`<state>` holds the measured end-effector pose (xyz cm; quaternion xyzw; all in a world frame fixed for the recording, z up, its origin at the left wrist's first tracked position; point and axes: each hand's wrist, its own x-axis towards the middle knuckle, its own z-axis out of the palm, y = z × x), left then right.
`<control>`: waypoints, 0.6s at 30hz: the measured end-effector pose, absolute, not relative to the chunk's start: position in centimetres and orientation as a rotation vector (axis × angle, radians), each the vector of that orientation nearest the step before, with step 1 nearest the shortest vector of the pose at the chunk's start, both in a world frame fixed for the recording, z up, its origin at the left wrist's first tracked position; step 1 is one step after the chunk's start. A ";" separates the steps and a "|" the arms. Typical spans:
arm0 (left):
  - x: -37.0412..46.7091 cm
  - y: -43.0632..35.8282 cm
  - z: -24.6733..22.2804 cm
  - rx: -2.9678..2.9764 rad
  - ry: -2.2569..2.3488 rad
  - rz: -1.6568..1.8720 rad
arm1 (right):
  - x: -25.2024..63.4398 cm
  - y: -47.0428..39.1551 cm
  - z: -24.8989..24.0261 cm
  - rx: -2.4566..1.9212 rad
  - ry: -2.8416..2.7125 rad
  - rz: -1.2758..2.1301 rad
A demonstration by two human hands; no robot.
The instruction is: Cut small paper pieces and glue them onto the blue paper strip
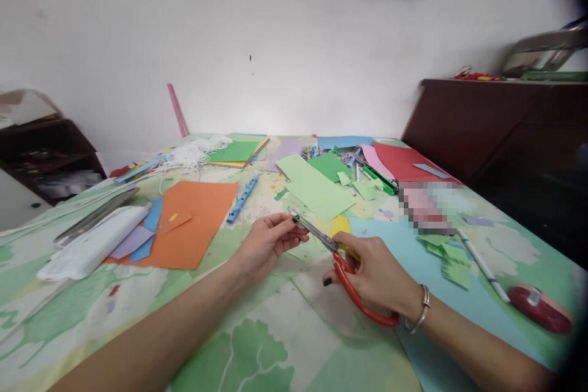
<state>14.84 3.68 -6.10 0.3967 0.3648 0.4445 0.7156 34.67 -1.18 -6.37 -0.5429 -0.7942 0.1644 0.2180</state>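
My right hand (374, 272) grips red-handled scissors (351, 288), whose metal blades point up and left toward my other hand. Some yellow paper (340, 226) shows beside the fingers of my right hand. At the scissor tips, my left hand (271, 242) is closed in a pinch; what it holds is too small to make out. Just beyond the blades lies a light green paper sheet (316, 187). A large light blue sheet (459, 324) lies under and around my right forearm.
Orange paper (202, 214), a blue flute-like stick (242, 199) and a white power strip (94, 242) lie left. Green scraps (454, 263), a white pen (482, 263) and a dark red mouse-shaped object (539, 308) lie right. A green cutter (381, 179) is farther back.
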 end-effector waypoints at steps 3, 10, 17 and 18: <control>14.8 3.6 -6.2 0.880 0.800 0.982 | 34.7 -1.2 -6.4 -1.489 -2.191 0.471; 14.9 3.6 -6.3 0.876 0.795 0.979 | 34.8 -1.2 -6.4 -1.473 -2.185 0.495; 14.9 3.6 -6.2 0.867 0.796 0.983 | 34.7 -1.1 -6.4 -1.480 -2.177 0.514; 14.9 3.6 -6.2 0.864 0.793 0.986 | 34.7 -1.1 -6.4 -1.479 -2.171 0.518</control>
